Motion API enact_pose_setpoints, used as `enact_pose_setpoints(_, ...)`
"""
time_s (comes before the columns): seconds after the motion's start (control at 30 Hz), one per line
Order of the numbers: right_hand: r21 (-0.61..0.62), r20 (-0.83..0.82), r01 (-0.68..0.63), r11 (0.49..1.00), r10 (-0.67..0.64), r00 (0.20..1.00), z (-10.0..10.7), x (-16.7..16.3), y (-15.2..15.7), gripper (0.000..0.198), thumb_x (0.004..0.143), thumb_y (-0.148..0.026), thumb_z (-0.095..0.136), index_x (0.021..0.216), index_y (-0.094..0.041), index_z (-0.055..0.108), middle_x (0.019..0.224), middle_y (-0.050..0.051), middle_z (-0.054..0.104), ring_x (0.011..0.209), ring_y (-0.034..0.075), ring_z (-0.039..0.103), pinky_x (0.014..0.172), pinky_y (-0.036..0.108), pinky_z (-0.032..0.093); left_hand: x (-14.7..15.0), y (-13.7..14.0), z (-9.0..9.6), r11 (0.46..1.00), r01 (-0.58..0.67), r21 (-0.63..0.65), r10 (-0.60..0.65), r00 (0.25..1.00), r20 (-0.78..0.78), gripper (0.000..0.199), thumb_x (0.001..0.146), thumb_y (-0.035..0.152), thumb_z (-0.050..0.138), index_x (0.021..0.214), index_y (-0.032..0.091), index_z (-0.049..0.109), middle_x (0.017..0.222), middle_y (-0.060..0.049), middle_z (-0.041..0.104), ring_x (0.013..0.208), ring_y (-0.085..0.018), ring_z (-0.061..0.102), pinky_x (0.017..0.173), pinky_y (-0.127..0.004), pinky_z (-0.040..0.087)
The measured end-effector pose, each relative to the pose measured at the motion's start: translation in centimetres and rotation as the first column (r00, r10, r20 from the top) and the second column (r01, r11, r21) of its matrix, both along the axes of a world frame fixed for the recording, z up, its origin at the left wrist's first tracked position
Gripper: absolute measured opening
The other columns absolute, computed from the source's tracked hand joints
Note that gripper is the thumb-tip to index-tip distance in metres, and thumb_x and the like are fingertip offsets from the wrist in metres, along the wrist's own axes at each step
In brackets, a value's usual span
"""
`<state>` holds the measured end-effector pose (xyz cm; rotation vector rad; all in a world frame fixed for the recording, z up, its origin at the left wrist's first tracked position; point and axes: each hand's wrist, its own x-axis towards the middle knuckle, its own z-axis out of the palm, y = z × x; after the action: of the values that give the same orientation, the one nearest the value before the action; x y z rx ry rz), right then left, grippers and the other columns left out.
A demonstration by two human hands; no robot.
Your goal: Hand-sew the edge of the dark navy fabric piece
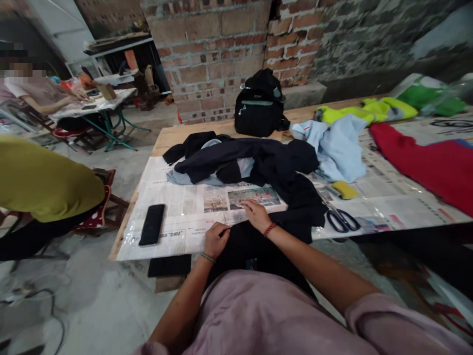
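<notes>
My left hand (217,240), with a thin bracelet at the wrist, is closed at the edge of black cloth (244,239) on my lap and the table's front edge. My right hand (256,216), with a red bead bracelet, hovers just above that cloth. Its fingers are drawn together toward the left; anything between them is too small to make out. Dark garments (254,153) lie heaped beyond my hands, with light grey-blue fabric showing under them. To the right of the heap are dark-handled scissors (342,220) and a yellow piece (344,190) I cannot identify.
Newspaper (192,202) covers the wooden table. A phone (152,225) lies at the left; a black backpack (259,103) stands at the back. Light blue (340,148), neon yellow (384,109) and red (417,162) garments lie rightward. A person in olive (48,177) sits at left.
</notes>
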<state>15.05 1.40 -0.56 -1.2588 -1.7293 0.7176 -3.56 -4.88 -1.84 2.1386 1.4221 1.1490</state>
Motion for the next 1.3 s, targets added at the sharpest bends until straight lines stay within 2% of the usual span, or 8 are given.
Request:
enact_pose_setpoints(0.17,0.056,0.075,0.129,0.990,-0.133,0.988,-3.0,4.0,0.2,0.027,0.081,-0.024,0.038,0.095,-0.020,0.060,0.098,0.006,0.060,0.095,0.017,0.054,0.089,0.034,0.040,-0.3,0.4,0.3,0.995,-0.027,-0.091,0.032,0.998,0.057,0.010,0.069,0.011,0.056,0.071,0.018,0.063,0.069,0.000,0.062,0.067,-0.011,0.058,0.065,-0.024,0.049)
enact_pose_setpoints(0.33,-0.044,-0.016,0.201,0.979,-0.202,0.979,-3.6,5.7,1.1,0.024,0.077,-0.026,0.042,0.091,-0.022,0.062,0.099,0.004,0.061,0.097,0.018,0.053,0.091,0.036,0.038,-0.2,0.2,0.2,1.000,0.009,-0.008,-0.008,0.999,0.047,0.011,0.071,0.011,0.055,0.074,0.018,0.062,0.069,-0.001,0.061,0.067,-0.011,0.057,0.064,-0.023,0.049)
enact_pose_setpoints(0.43,-0.039,-0.024,0.108,0.993,-0.109,0.994,-2.2,4.7,0.9,0.023,0.077,-0.025,0.043,0.089,-0.022,0.063,0.095,0.004,0.062,0.093,0.017,0.054,0.089,0.035,0.039,-0.1,-0.1,0.0,0.997,0.047,0.057,-0.047,0.999,-0.004,0.014,0.073,0.012,0.052,0.079,0.020,0.063,0.071,-0.001,0.061,0.069,-0.011,0.057,0.065,-0.023,0.049)
enact_pose_setpoints(0.53,0.036,0.047,-0.135,0.990,0.133,0.990,0.1,2.9,0.2,0.023,0.080,-0.024,0.044,0.090,-0.023,0.064,0.090,0.003,0.062,0.088,0.015,0.055,0.082,0.030,0.041,-0.1,-0.3,-0.4,0.993,0.092,0.077,-0.086,0.993,-0.079,0.017,0.076,0.013,0.050,0.084,0.022,0.063,0.074,-0.002,0.061,0.072,-0.011,0.058,0.066,-0.022,0.049)
enact_pose_setpoints(0.7,-0.019,0.430,-0.492,0.870,0.451,0.782,3.3,0.1,-0.9,0.021,0.082,-0.019,0.045,0.089,-0.020,0.065,0.082,0.004,0.058,0.074,0.012,0.053,0.065,0.021,0.038,-0.1,-0.4,-0.5,0.992,0.100,0.082,-0.090,0.989,-0.120,0.016,0.077,0.014,0.050,0.084,0.021,0.063,0.074,-0.002,0.060,0.071,-0.011,0.057,0.066,-0.022,0.049)
enact_pose_setpoints(0.83,-0.090,0.563,-0.506,0.858,0.463,0.685,3.8,-0.6,-1.2,0.021,0.082,-0.018,0.044,0.089,-0.021,0.064,0.082,0.004,0.054,0.067,0.009,0.049,0.057,0.019,0.032,-0.1,-0.5,-0.4,0.990,0.103,0.094,-0.091,0.989,-0.120,0.015,0.076,0.013,0.050,0.080,0.021,0.062,0.072,-0.002,0.060,0.070,-0.010,0.057,0.065,-0.021,0.048)
enact_pose_setpoints(1.03,-0.119,0.564,-0.478,0.870,0.455,0.689,2.9,-0.1,-0.9,0.023,0.082,-0.015,0.043,0.090,-0.019,0.064,0.083,0.005,0.054,0.072,0.010,0.049,0.063,0.019,0.035,0.0,-0.5,-0.1,0.992,0.085,0.090,-0.075,0.990,-0.116,0.015,0.076,0.014,0.050,0.082,0.021,0.062,0.072,-0.002,0.060,0.070,-0.010,0.058,0.064,-0.021,0.048)
enact_pose_setpoints(1.3,-0.170,0.549,-0.535,0.828,0.530,0.646,2.7,0.2,-0.9,0.025,0.081,-0.014,0.044,0.088,-0.019,0.067,0.079,0.004,0.054,0.068,0.010,0.049,0.061,0.020,0.036,-0.1,-0.3,-0.6,0.994,0.096,0.054,-0.090,0.991,-0.103,0.014,0.075,0.014,0.051,0.082,0.021,0.062,0.074,-0.001,0.061,0.071,-0.011,0.057,0.066,-0.023,0.049)
